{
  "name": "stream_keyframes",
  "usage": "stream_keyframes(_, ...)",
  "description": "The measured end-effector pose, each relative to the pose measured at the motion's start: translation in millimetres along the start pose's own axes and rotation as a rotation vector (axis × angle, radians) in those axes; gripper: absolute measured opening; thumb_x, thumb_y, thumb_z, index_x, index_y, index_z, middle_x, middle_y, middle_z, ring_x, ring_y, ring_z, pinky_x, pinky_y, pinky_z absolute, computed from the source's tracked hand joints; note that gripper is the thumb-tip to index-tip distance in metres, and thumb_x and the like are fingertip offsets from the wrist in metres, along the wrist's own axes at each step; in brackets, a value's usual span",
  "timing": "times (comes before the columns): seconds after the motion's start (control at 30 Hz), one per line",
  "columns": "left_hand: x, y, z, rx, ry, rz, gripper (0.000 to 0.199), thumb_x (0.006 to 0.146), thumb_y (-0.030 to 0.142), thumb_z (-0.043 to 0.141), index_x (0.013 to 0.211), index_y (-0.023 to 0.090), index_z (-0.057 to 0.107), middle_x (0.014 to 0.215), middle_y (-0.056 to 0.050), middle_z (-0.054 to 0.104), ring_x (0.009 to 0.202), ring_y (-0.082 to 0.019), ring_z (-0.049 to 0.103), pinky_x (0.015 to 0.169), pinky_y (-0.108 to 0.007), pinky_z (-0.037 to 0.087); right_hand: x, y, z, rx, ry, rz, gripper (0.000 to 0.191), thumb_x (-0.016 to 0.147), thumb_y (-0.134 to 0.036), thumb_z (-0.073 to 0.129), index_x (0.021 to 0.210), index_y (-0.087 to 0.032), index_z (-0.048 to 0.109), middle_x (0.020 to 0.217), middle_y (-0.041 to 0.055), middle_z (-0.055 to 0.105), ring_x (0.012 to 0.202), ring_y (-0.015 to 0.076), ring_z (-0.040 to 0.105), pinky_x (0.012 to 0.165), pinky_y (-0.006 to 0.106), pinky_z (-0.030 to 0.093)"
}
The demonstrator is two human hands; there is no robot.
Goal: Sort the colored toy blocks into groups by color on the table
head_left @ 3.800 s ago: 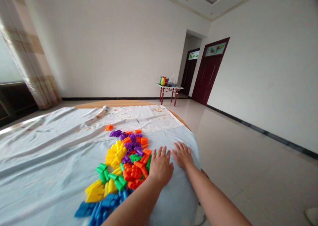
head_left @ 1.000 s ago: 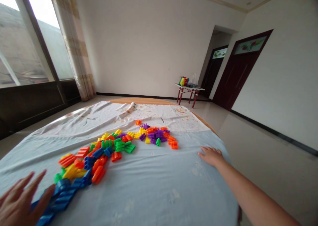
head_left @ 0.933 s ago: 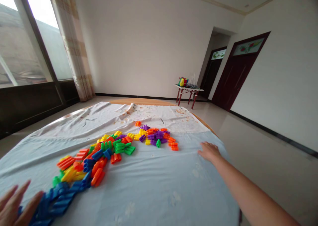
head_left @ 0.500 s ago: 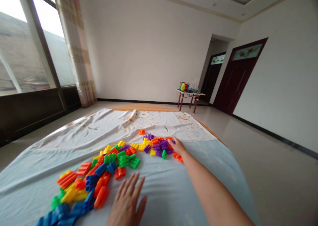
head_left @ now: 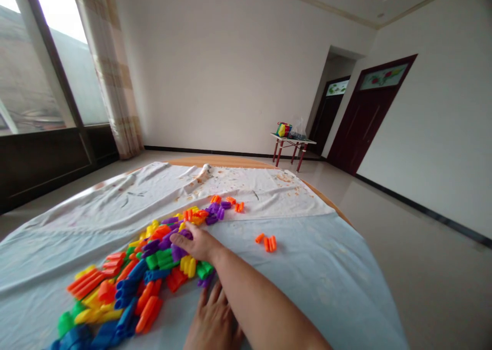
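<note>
Right hand [head_left: 198, 243]: on purple plastic tubes [head_left: 177, 252]; cannot tell if pinching.
Left hand [head_left: 213, 319]: loosely spread, nearer the body.
Gathering: apparently in hand.
Orange plastic tubes [head_left: 270, 244]: right of grip, likely needing a reach.

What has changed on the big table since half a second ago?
The right hand moved left, and purple pieces slid left into the main pile. Some orange pieces lie apart at right. The left hand stays near the pile's near side; the small table stands unchanged.
</note>
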State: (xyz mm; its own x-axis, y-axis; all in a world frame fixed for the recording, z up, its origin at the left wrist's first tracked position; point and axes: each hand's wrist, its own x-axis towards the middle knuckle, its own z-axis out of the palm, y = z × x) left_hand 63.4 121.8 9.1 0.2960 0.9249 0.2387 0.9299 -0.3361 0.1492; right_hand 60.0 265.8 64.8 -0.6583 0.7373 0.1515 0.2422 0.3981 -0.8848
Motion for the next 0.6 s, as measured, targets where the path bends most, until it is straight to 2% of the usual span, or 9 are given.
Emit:
stream_keyframes(0.07, 1.1, 4.1, -4.9, -0.026, -0.078, -0.056, 0.053, 0.085, 0.049, 0.042, 0.136, 0.034, 0.044, 0.140, -0.006, 0.046, 0.130, -0.031, 0.040, 0.105, -0.055, 0.038, -13.7, -6.8, -15.1, 0.030, 0.002, -0.130, 0.063, 0.083, -0.057, 0.054, 0.132, -0.018, 0.048, 0.131, 0.0086, 0.055, 0.120, 0.0244, 0.052, 0.102, 0.037, 0.040)
stream_keyframes(0.13, 2.2, 8.4, -8.9, -0.051, -0.123, -0.102, 0.054, 0.087, 0.047, 0.038, 0.139, 0.031, 0.039, 0.146, -0.006, 0.035, 0.134, -0.031, 0.033, 0.106, -0.056, 0.036, -35.3, 2.5, -48.1, -0.083, 0.174, -0.119, 0.050, 0.084, -0.050, 0.055, 0.123, -0.018, 0.056, 0.127, 0.0081, 0.058, 0.121, 0.0246, 0.051, 0.105, 0.038, 0.037)
stream_keyframes(0.2, 2.9, 11.5, -11.3, -0.068, -0.128, -0.111, 0.054, 0.088, 0.046, 0.037, 0.140, 0.030, 0.037, 0.148, -0.006, 0.030, 0.136, -0.030, 0.030, 0.107, -0.056, 0.035, -61.7, 24.9, -86.9, -0.269, 0.378, 0.101, 0.039, 0.081, -0.040, 0.059, 0.114, -0.020, 0.062, 0.124, 0.0068, 0.060, 0.123, 0.0276, 0.049, 0.108, 0.043, 0.032)
stream_keyframes(0.23, 3.1, 12.4, -11.9, -0.072, -0.129, -0.105, 0.055, 0.088, 0.045, 0.037, 0.140, 0.030, 0.036, 0.148, -0.006, 0.030, 0.136, -0.030, 0.029, 0.107, -0.055, 0.034, -75.1, 38.2, -103.9, -0.311, 0.439, 0.181, 0.037, 0.079, -0.036, 0.060, 0.112, -0.019, 0.062, 0.125, 0.0090, 0.059, 0.126, 0.0324, 0.044, 0.110, 0.050, 0.026)
stream_keyframes(0.3, 3.2, 13.2, -12.5, -0.077, -0.127, -0.098, 0.055, 0.087, 0.045, 0.038, 0.140, 0.030, 0.037, 0.148, -0.006, 0.030, 0.136, -0.029, 0.029, 0.108, -0.054, 0.034, -97.5, 62.8, -125.1, -0.361, 0.496, 0.313, 0.033, 0.074, -0.031, 0.065, 0.106, -0.024, 0.064, 0.125, 0.0082, 0.058, 0.129, 0.0398, 0.037, 0.108, 0.061, 0.020)
stream_keyframes(0.33, 3.2, 13.2, -12.7, -0.082, -0.129, -0.097, 0.055, 0.087, 0.044, 0.038, 0.140, 0.030, 0.037, 0.147, -0.007, 0.030, 0.136, -0.029, 0.028, 0.108, -0.053, 0.034, -105.1, 71.6, -127.3, -0.364, 0.496, 0.347, 0.033, 0.073, -0.031, 0.066, 0.105, -0.025, 0.064, 0.126, 0.0077, 0.057, 0.130, 0.0414, 0.035, 0.107, 0.063, 0.019)
stream_keyframes(0.43, 2.6, 13.1, -12.2, -0.109, -0.136, -0.093, 0.056, 0.087, 0.045, 0.036, 0.140, 0.027, 0.038, 0.148, -0.008, 0.027, 0.136, -0.029, 0.027, 0.108, -0.053, 0.034, -109.2, 77.1, -101.5, -0.339, 0.408, 0.340, 0.041, 0.072, -0.034, 0.067, 0.112, -0.024, 0.062, 0.131, 0.0099, 0.054, 0.132, 0.0413, 0.032, 0.108, 0.062, 0.020)
stream_keyframes(0.53, 2.0, 12.0, -9.5, -0.120, -0.146, -0.094, 0.058, 0.087, 0.048, 0.034, 0.140, 0.024, 0.039, 0.147, -0.011, 0.030, 0.135, -0.029, 0.029, 0.108, -0.053, 0.034, -90.4, 53.6, -54.2, -0.280, 0.248, 0.226, 0.052, 0.075, -0.043, 0.064, 0.122, -0.019, 0.058, 0.132, 0.0113, 0.054, 0.127, 0.0330, 0.044, 0.108, 0.049, 0.032)
stream_keyframes(0.6, 1.5, 10.5, -6.7, -0.115, -0.151, -0.096, 0.059, 0.087, 0.050, 0.034, 0.140, 0.024, 0.039, 0.145, -0.012, 0.032, 0.134, -0.030, 0.031, 0.108, -0.052, 0.035, -70.0, 31.7, -33.7, -0.149, 0.082, 0.095, 0.057, 0.080, -0.049, 0.059, 0.128, -0.019, 0.054, 0.130, 0.0092, 0.057, 0.119, 0.0277, 0.053, 0.101, 0.042, 0.042)
